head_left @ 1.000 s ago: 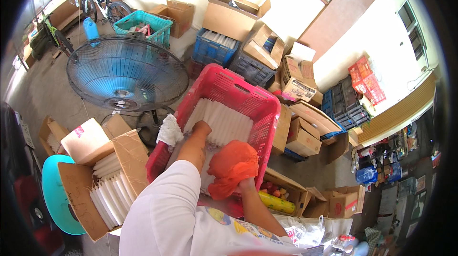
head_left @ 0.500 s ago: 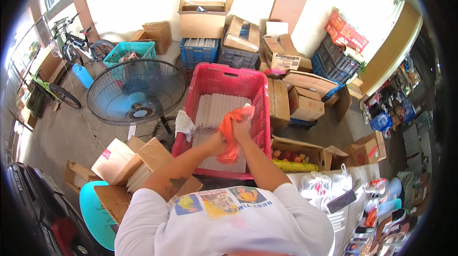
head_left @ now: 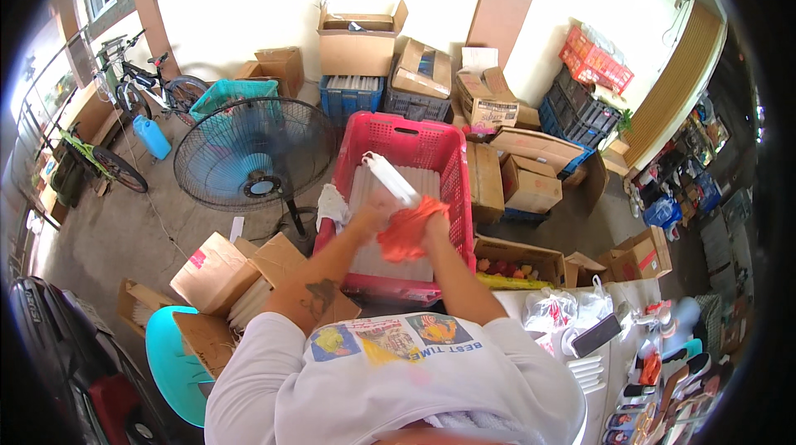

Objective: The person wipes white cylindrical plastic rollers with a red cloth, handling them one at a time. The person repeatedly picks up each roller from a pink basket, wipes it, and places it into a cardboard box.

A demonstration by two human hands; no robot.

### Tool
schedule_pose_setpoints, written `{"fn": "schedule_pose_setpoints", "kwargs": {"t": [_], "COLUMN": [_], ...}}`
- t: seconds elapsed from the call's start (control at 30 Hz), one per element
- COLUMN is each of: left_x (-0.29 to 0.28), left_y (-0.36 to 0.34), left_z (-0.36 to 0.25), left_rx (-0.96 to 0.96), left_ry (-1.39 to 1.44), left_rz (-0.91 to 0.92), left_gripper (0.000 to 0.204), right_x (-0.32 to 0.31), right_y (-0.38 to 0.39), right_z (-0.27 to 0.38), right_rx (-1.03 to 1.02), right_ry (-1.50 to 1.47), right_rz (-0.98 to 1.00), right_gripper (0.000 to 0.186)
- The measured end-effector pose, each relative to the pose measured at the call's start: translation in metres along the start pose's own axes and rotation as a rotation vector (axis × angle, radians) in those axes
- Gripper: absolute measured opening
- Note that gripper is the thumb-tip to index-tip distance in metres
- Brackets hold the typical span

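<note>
A red plastic crate (head_left: pixel 448 155) in front of me holds rows of white candles (head_left: pixel 385 267). Over it my right hand (head_left: pixel 431 234) grips a crumpled orange cloth (head_left: pixel 406 238), wrapped round the lower end of a white candle (head_left: pixel 390 176) tilted up to the left. My left hand (head_left: pixel 373 213) is beside the candle and cloth, smeared by motion, so its grip is unclear. A white rag (head_left: pixel 332 205) hangs on the crate's left rim.
A standing fan (head_left: pixel 232 159) is left of the crate, above open cartons (head_left: pixel 211 275) and a turquoise chair (head_left: pixel 170 379). Stacked boxes and crates (head_left: pixel 522 184) line the back and right. A table (head_left: pixel 572 387) at lower right holds bags and a phone (head_left: pixel 594 337). Bicycles (head_left: pixel 157 93) stand back left.
My left hand has come up out of the crate to the cloth. A white candle now sticks up from the cloth, which is more bunched, and my view has levelled.
</note>
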State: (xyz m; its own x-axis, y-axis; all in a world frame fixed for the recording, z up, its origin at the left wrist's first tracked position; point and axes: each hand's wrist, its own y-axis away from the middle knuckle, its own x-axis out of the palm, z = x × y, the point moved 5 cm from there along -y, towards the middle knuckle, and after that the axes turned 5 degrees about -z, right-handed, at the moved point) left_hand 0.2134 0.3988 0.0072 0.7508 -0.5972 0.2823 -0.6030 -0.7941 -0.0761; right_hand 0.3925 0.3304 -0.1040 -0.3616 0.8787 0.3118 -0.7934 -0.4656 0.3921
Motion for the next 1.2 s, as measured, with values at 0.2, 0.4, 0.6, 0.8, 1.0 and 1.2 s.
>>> {"fn": "schedule_pose_setpoints", "kwargs": {"t": [0.2,0.4,0.6,0.8,1.0,1.2], "left_x": [0.018,-0.009,0.046,0.029,0.022,0.006], "left_y": [-0.001,-0.016,0.022,0.008,0.024,0.054], "left_z": [0.045,0.022,0.017,0.024,0.009,-0.007], "left_rx": [-0.580,-0.394,-0.106,-0.340,-0.113,-0.511], "left_ry": [0.448,-0.169,-0.448,-0.775,-1.015,-0.252], "left_rz": [-0.062,0.087,0.401,0.193,0.102,0.255], "left_gripper": [0.037,0.034,0.054,0.054,0.047,0.041], "right_x": [-0.003,-0.021,0.038,0.077,0.083,0.094], "right_y": [0.056,0.096,0.069,-0.047,-0.095,-0.055], "right_z": [0.015,0.050,0.083,0.065,0.042,0.050], "right_rx": [-0.610,-0.641,-1.047,-0.629,-0.933,-0.099], "right_ry": [0.562,0.445,0.584,0.445,1.138,0.314], "right_rz": [0.248,0.598,0.287,0.353,0.163,0.601], "right_gripper": [0.029,0.029,0.044,0.019,0.025,0.025]}}
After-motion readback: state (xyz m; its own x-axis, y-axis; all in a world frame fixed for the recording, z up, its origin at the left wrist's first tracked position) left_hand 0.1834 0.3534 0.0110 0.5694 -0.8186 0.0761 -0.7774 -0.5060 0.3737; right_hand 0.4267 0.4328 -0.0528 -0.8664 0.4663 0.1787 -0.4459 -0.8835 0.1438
